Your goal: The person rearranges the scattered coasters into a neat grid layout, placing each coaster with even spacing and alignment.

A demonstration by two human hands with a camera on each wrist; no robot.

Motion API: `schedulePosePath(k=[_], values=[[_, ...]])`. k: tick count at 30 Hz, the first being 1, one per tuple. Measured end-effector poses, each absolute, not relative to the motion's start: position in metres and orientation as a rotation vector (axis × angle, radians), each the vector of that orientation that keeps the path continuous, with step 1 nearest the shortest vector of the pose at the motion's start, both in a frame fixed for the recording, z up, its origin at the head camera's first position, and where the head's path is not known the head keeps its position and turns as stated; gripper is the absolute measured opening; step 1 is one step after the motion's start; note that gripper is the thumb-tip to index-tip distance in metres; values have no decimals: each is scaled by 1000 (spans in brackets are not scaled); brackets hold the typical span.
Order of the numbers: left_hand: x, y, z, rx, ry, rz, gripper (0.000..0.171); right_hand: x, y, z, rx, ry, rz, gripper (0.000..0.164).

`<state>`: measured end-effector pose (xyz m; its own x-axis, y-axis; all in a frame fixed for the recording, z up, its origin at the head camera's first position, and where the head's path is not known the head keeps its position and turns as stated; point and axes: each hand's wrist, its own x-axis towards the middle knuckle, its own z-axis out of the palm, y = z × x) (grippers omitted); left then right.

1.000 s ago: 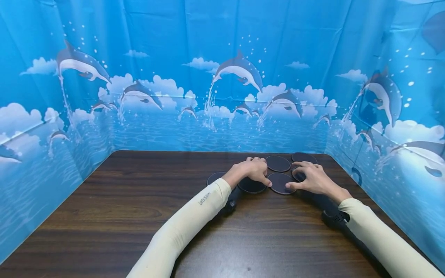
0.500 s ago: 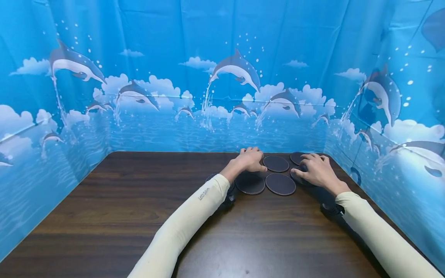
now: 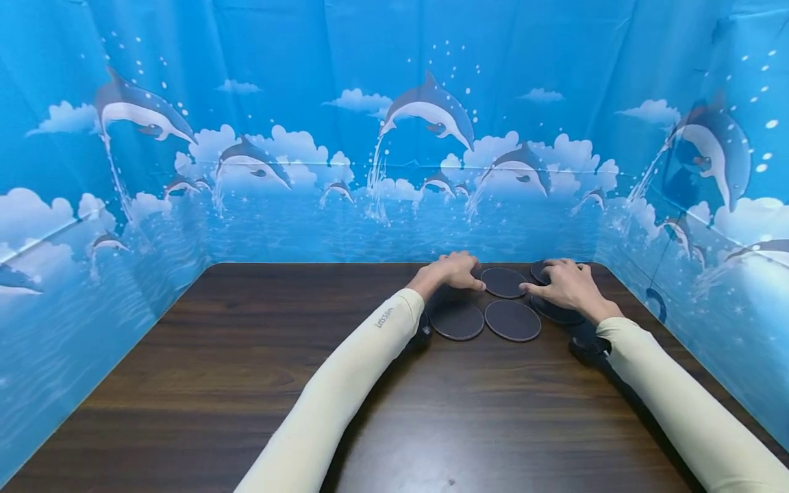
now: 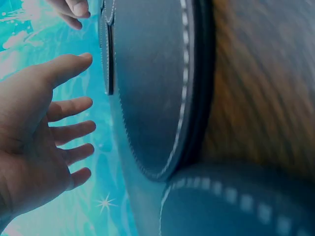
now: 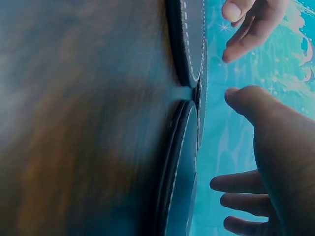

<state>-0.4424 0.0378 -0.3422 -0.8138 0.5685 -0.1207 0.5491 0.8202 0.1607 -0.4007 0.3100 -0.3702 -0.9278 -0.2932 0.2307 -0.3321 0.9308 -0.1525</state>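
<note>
Round dark coasters with pale stitched rims lie close together at the back right of the table, among them a front-left coaster (image 3: 457, 320), a front-middle coaster (image 3: 513, 320) and a back coaster (image 3: 503, 282). My left hand (image 3: 453, 271) hovers at the back left of the group, fingers spread and holding nothing, as the left wrist view also shows. Over the right-hand coaster (image 3: 557, 313) and a far coaster (image 3: 539, 272) is my right hand (image 3: 568, 286), thumb apart from its fingers, nothing in its grasp. The left forearm partly hides another coaster at the left.
The dark wood-grain table (image 3: 246, 383) ends at the back against a blue dolphin-print curtain (image 3: 290, 219), which also stands along both sides. Black wrist straps, such as the one on the right wrist (image 3: 590, 349), sit near the tabletop.
Both hands have drawn back from the front-middle coaster toward the table's far edge. My right thumb has left that coaster. The head view has shifted slightly.
</note>
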Motion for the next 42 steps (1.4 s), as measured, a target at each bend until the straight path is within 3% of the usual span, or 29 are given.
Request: schedulePosePath(k=[8, 16, 29, 42], values=[[-454, 52, -347, 809, 2830, 181, 62, -415, 303, -370, 454, -2983, 380, 99], [-474, 64, -362, 620, 2791, 154, 77, -416, 305, -378, 475, -2980, 414, 98], [-462, 52, -356, 809, 2807, 264, 63, -420, 299, -380, 504, -2993, 474, 92], [-471, 57, -359, 902, 2696, 439, 55, -423, 295, -383, 448, -2997, 540, 88]])
